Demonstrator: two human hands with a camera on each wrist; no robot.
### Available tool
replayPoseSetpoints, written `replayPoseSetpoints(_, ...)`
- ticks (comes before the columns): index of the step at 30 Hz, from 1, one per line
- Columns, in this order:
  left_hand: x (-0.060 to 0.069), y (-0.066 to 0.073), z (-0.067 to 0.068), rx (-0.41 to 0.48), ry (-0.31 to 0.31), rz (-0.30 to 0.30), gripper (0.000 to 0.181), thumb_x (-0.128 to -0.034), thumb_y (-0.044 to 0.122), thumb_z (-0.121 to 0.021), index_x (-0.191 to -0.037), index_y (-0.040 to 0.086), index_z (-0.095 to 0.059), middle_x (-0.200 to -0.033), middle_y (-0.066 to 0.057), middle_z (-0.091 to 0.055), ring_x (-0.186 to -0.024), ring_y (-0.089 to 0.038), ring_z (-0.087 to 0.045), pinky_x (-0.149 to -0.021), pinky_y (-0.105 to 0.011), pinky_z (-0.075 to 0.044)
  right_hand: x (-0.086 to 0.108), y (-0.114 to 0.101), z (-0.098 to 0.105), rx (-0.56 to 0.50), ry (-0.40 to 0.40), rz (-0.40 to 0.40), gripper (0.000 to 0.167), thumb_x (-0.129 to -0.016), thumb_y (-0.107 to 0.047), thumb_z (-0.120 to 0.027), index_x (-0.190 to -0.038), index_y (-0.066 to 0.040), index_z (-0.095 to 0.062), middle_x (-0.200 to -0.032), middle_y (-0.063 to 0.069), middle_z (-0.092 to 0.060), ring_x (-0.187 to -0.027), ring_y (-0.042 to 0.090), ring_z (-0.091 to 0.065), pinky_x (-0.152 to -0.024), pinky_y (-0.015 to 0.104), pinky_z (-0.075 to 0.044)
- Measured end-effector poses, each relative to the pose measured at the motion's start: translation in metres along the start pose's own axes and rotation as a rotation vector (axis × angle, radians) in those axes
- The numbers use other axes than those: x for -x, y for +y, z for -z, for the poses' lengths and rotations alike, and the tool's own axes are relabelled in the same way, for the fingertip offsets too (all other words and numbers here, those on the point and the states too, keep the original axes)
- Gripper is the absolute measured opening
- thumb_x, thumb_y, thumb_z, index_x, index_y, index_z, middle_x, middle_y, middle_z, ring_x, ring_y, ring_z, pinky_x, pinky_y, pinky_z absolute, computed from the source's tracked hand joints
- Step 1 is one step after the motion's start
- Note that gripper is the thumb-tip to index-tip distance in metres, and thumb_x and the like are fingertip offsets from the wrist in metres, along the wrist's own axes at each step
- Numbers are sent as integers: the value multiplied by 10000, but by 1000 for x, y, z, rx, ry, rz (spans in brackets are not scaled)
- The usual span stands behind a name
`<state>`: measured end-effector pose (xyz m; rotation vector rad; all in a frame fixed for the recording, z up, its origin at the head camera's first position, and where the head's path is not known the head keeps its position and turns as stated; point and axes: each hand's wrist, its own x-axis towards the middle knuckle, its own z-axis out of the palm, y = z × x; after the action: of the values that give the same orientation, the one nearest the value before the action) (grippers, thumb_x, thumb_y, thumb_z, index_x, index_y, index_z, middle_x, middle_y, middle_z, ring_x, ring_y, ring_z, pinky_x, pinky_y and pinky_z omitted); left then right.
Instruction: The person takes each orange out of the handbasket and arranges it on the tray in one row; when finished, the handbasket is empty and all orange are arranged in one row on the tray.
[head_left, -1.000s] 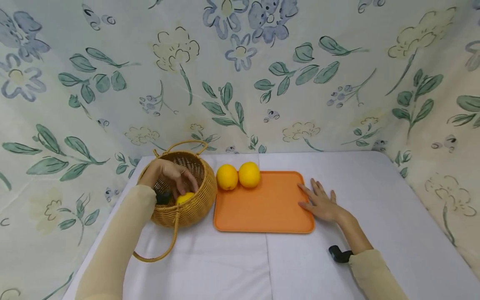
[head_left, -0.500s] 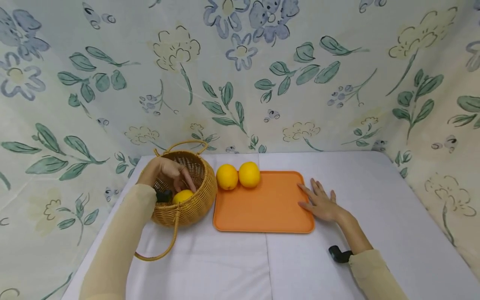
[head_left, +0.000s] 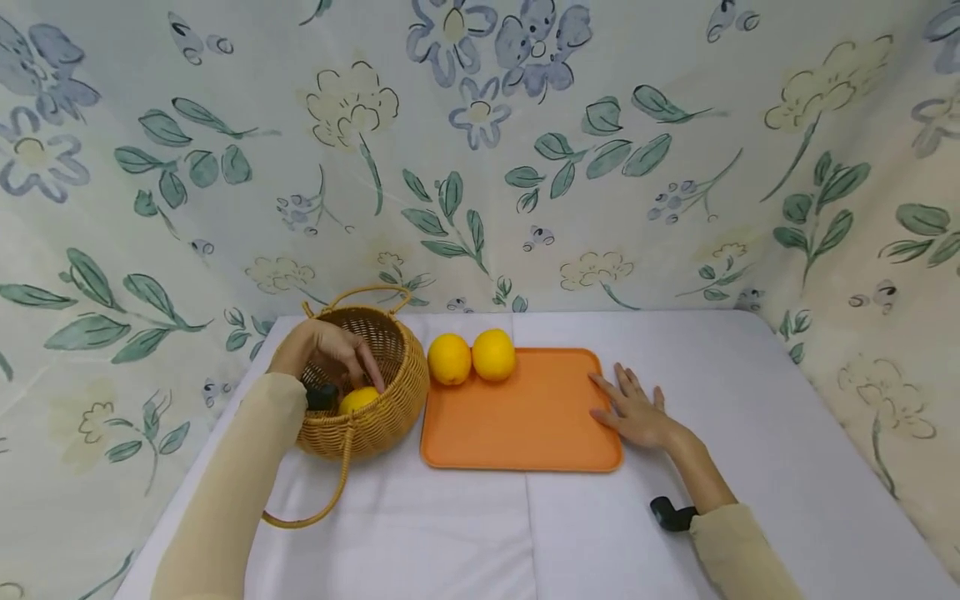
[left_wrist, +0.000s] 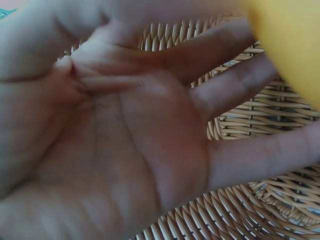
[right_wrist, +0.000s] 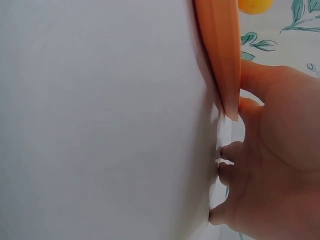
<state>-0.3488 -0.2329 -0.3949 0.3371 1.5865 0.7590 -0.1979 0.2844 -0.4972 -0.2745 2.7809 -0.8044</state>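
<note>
In the head view, my left hand (head_left: 333, 350) reaches down into a round wicker basket (head_left: 401, 400) and holds a yellow orange (head_left: 358, 401). The left wrist view shows my palm close up, with the fingers around the side of that orange (left_wrist: 295, 45); the fingertips are partly hidden behind it. Two more yellow oranges, a left one (head_left: 450, 360) and a right one (head_left: 493, 355), sit side by side at the back left of an orange tray (head_left: 525, 417). My right hand (head_left: 637, 414) lies spread, its thumb and index finger touching the tray's right edge (right_wrist: 222, 55).
The basket leans toward me, one handle (head_left: 341, 483) hanging onto the white tablecloth (head_left: 420, 533) and the other handle (head_left: 371, 290) standing at the back. A floral curtain (head_left: 480, 208) hangs behind the table. A black wrist camera (head_left: 670, 514) sits at my right sleeve.
My left hand's fingers have shifted on the orange inside the basket. The view has tilted slightly. The tray, its two oranges and my right hand have stayed in place.
</note>
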Motion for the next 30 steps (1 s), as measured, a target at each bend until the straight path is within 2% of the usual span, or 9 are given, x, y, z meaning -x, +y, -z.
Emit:
replayPoseSetpoints(6,1,-1,-4,34,38,35,356,-923,-78,-681,-1237,71,-757,-1078,-75,-739,-841,-177,-688,-795,-366,-623,0,-6,0,32,0,-13,717,-1053,-440,-546,-1629,-108,-278,-1685,350,33,-1544,577,52,-1113,828,147)
replayPoseSetpoints(12,-1,-3,-5,17,34,48,364,-945,-72,-659,-1262,85,-746,-1073,-45,-748,-853,-159,-701,-810,-364,-630,1,-5,-1,24,3,8,728,-1044,-454,-554,-1627,-116,-280,-1677,363,36,-1536,588,57,-1104,834,150)
replayPoseSetpoints(17,-1,-2,-5,21,27,57,346,-969,-72,-627,-1251,87,-752,-1062,-28,-750,-860,-161,-716,-825,-386,-637,-1,1,-3,-9,16,33,749,-1025,-504,-558,-1634,-165,-282,-1678,358,55,-1533,584,88,-1089,829,189)
replayPoseSetpoints(25,-3,-2,-6,29,57,89,369,-938,-65,-670,-1277,65,-735,-1080,-59,-763,-875,-187,-728,-811,-385,-638,-7,10,-8,33,2,-5,786,-1025,-607,-494,-1651,-202,-243,-1709,292,73,-1567,531,89,-1124,805,182)
replayPoseSetpoints(30,-6,-2,-6,16,77,97,406,-909,-76,-702,-1293,54,-726,-1075,-79,-775,-863,-194,-737,-797,-374,-643,-3,1,-5,14,-1,-15,762,-1028,-517,-547,-1638,-156,-267,-1692,332,54,-1552,558,79,-1121,808,179)
